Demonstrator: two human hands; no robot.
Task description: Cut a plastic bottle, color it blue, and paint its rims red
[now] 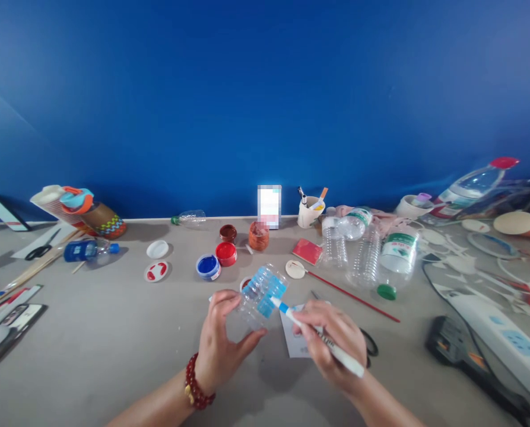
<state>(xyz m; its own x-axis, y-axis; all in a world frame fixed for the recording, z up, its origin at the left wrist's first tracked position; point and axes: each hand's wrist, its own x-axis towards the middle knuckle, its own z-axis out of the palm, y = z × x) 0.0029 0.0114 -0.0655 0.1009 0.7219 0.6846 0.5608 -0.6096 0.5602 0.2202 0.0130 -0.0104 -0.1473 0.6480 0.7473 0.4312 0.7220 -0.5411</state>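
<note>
My left hand grips a clear ribbed piece of plastic bottle, fingers at its left side and thumb at its lower edge. Bright blue patches cover part of its ribbed wall. Closed round a white paint marker with a blue band, my right hand points the tip at the blue area; tip and plastic seem to touch. Under the right hand lie a white printed paper and black-handled scissors, both partly covered. A red paint jar lid or pot behind the bottle piece is mostly hidden.
Open blue and red paint jars stand beyond my hands. Several clear bottles crowd the right, near a glue gun and a power strip. A red stick crosses the table. Left lies a blue-labelled bottle.
</note>
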